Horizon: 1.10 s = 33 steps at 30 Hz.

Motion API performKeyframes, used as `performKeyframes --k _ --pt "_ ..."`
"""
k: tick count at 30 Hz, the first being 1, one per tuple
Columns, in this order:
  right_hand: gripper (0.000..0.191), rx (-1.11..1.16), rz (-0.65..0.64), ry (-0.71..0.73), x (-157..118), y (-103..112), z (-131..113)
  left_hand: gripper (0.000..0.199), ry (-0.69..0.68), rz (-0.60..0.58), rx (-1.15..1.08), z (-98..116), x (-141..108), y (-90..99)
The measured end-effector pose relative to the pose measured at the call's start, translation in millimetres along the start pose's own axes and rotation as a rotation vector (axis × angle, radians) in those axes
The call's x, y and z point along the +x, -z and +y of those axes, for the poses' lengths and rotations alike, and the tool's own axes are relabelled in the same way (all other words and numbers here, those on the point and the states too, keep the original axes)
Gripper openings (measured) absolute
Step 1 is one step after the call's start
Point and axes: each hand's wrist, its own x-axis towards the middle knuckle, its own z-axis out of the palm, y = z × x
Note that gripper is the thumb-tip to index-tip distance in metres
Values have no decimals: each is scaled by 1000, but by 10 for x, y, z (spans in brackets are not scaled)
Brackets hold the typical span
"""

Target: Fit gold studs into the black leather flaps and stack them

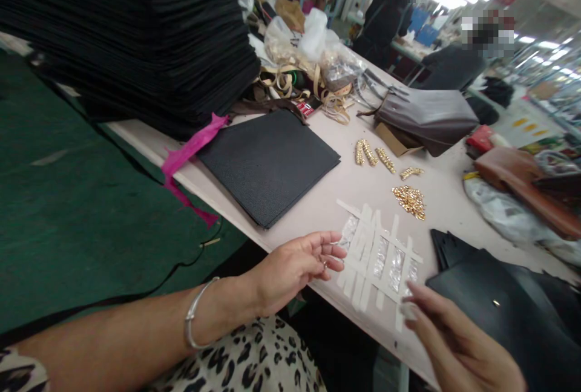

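My left hand (297,268) is over the table's front edge, its fingers curled loosely towards the thumb. A tiny shiny thing shows at its fingertips, too small to name. Blurred at the lower right, my right hand (458,343) has thumb and forefinger close together; what they hold, if anything, is unclear. Between the hands lies a grid of pale strips (363,259) with clear, shiny pieces among them. Behind it are a pile of small gold metal parts (410,201) and several gold rows (385,160). Dark leather pieces (508,313), one with a small gold fitting, lie beside my right hand.
Flat black panels (272,162) lie left of the strips, near a tall black stack (136,41) and a pink ribbon (190,153). Plastic bags (313,41), a grey-brown bag (426,117) and a brown bag (521,186) stand farther back. Two people are beyond the table.
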Motion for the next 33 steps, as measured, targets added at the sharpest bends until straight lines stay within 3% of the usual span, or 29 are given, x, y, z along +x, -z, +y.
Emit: performKeyframes --k 3,6,11,17,20,23,28,30,33 --pt "36 62 -157 200 233 -565 -423 64 -65 -48 118 -13 -27 59" --pt "37 105 -295 303 437 -893 -703 63 -130 -61 276 11 -81 174" --pt "29 174 -412 454 686 -1029 -757 60 -154 -19 315 60 -160 371" --pt "23 208 -538 655 941 -1192 -807 61 -167 -28 73 150 -225 507" --pt "15 168 -541 583 1091 -1257 -849 48 -175 100 18 269 -324 627" --pt "15 84 -405 418 1365 -1371 -889 45 -210 292 -39 388 -474 791" --pt "23 33 -261 312 2007 -1784 -1082 47 -217 597 -87 486 -706 985" --pt "24 -1 -275 320 2209 -1962 -1171 48 -230 663 -84 503 -743 1020" --pt "25 -27 -327 340 2323 -2125 -1219 54 -237 669 -91 537 -745 1057"
